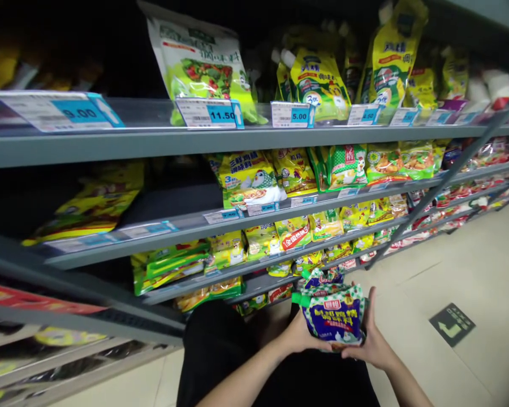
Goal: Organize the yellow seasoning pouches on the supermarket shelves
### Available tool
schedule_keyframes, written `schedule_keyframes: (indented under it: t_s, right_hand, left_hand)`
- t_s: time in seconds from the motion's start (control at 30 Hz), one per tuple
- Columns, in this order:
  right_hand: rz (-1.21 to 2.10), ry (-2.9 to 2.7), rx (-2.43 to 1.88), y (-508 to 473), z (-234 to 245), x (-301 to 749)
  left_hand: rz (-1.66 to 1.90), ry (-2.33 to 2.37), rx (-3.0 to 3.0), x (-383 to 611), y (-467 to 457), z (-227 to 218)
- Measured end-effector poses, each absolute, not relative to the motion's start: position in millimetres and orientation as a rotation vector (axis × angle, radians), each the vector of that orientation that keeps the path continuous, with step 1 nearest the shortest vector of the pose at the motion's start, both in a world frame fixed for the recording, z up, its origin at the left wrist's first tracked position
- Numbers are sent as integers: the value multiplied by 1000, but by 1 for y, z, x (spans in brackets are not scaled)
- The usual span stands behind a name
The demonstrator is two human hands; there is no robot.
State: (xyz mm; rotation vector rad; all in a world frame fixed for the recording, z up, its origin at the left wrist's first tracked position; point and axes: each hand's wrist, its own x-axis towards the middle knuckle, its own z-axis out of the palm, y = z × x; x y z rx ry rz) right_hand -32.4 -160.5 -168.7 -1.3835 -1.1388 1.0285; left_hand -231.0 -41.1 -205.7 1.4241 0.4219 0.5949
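Several blue-and-green seasoning pouches with green screw caps are held together as a bundle, low in the view above my dark-trousered legs. My left hand grips the bundle's left side, its thumb along the lower edge. On the right side my right hand presses against the pouches, with the thumb at the lower corner and a finger pointing up along the edge. The front pouch's printed face is toward me; those behind show only their tops and caps. Some fingers are hidden behind the bundle.
Grey shelves with price tags run from left to right. On the top one stand a white-and-green bag and yellow spouted pouches. Yellow bags line the lower tiers. A dark floor sign with an arrow lies at right.
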Motion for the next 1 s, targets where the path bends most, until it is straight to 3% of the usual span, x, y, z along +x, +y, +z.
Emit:
schedule_keyframes:
  t_s: [0.2, 0.47, 0.7, 0.83, 1.0]
  right_hand:
    - [1044, -1103, -1178, -162, -171, -43]
    - [982, -850, -1205, -170, -185, -59]
    - [879, -1255, -1483, -132, -128, 14]
    - [1104, -1662, -1440, -97, -93, 40]
    - [1583, -1843, -1270, -69, -92, 42]
  left_hand:
    - [442, 309, 1608, -249, -39, -197]
    - [442, 322, 1308, -249, -43, -209]
    - [292, 447, 1337, -253, -43, -210]
    - [290, 440, 1330, -254, -45, -209]
    - [285, 450, 1262, -254, -48, -208]
